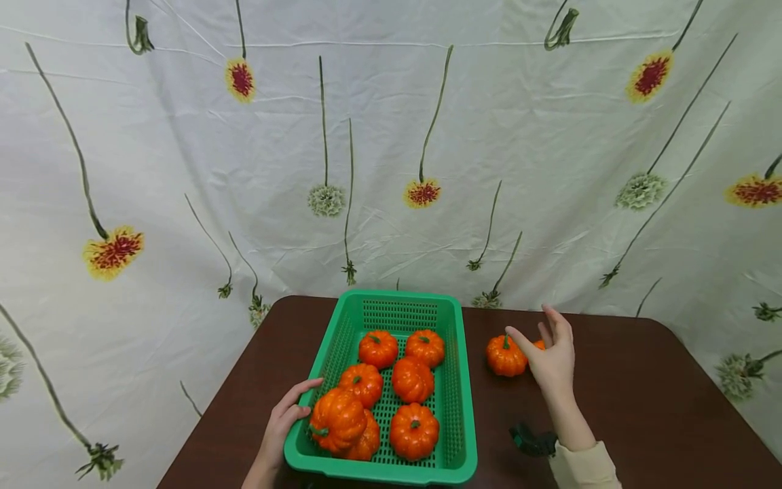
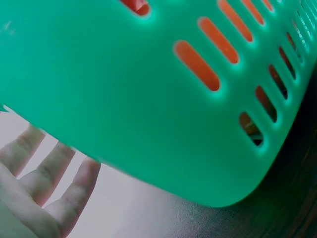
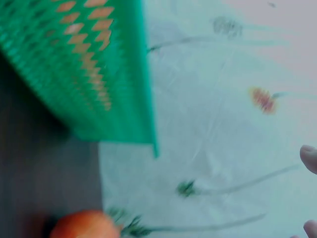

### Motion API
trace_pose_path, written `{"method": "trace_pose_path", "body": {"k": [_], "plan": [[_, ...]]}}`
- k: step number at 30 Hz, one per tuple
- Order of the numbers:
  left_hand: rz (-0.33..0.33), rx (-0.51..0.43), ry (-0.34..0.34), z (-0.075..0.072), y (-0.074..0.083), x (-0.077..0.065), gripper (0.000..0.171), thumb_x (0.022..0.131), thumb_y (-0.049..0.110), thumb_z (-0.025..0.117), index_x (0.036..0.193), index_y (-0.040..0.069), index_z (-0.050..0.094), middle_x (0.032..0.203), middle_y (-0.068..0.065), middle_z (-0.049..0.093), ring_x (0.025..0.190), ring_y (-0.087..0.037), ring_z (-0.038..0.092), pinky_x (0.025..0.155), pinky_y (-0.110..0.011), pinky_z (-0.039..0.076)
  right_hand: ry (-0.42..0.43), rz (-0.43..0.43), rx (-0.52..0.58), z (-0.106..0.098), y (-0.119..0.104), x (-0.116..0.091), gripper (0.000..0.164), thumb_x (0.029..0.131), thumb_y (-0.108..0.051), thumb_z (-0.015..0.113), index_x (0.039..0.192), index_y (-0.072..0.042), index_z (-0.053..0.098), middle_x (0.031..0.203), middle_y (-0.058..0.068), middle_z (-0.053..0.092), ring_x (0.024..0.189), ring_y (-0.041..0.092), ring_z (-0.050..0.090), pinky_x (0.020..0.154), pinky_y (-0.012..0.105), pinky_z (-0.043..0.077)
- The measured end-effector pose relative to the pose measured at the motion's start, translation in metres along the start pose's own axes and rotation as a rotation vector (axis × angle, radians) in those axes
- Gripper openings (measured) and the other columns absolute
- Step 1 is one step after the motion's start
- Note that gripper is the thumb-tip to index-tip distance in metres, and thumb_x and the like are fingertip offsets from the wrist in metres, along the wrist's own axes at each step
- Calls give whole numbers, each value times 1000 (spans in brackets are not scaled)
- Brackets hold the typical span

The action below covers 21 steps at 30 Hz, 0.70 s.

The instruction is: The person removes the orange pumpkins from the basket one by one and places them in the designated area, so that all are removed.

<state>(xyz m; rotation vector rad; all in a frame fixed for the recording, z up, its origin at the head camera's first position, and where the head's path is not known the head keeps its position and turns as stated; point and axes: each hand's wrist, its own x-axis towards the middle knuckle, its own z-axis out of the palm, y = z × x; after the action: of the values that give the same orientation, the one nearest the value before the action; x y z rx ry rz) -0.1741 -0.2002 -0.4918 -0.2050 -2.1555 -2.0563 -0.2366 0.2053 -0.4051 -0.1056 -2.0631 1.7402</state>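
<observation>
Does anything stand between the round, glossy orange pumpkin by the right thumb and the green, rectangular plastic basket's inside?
Only the raised right wall of the basket, left of the pumpkin; nothing else visible is in the way.

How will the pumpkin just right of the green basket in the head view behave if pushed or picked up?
The pumpkin looks squat and rounded, so it may rock or roll a little when pushed. Its glossy skin could be slightly slippery, though the ribs may help the grip. It's probably stiff: no dents show. Weight can't be told.
</observation>
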Motion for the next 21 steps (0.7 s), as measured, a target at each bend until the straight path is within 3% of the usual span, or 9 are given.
{"method": "trace_pose_path", "body": {"k": [6, 12, 21], "plan": [[-14, 7, 8, 0, 0, 1, 45, 86, -3, 39, 130, -5, 52, 126, -3, 54, 115, -1, 47, 88, -17, 40, -128, -64, 39, 17, -27, -7, 78, 78, -16, 75, 144, -9, 34, 147, 7, 25, 134, 26, 31, 103, 37, 33], [-3, 15, 7, -1, 0, 3, 45, 86, -3, 39, 129, -5, 53, 126, 1, 55, 114, -1, 47, 88, -17, 40, -271, -129, 87, 38, -44, -15, 76, 78, -9, 74, 143, -9, 34, 147, 9, 25, 132, 29, 34, 92, 22, 42], [-38, 17, 7, -1, 0, 1, 45, 87, -1, 39, 129, -4, 52, 125, 4, 54, 113, 0, 47, 87, -17, 41, -585, -249, 132, 73, -53, -30, 70, 76, -5, 75, 138, -12, 42, 143, 9, 33, 132, 28, 35, 101, 38, 36]]}}
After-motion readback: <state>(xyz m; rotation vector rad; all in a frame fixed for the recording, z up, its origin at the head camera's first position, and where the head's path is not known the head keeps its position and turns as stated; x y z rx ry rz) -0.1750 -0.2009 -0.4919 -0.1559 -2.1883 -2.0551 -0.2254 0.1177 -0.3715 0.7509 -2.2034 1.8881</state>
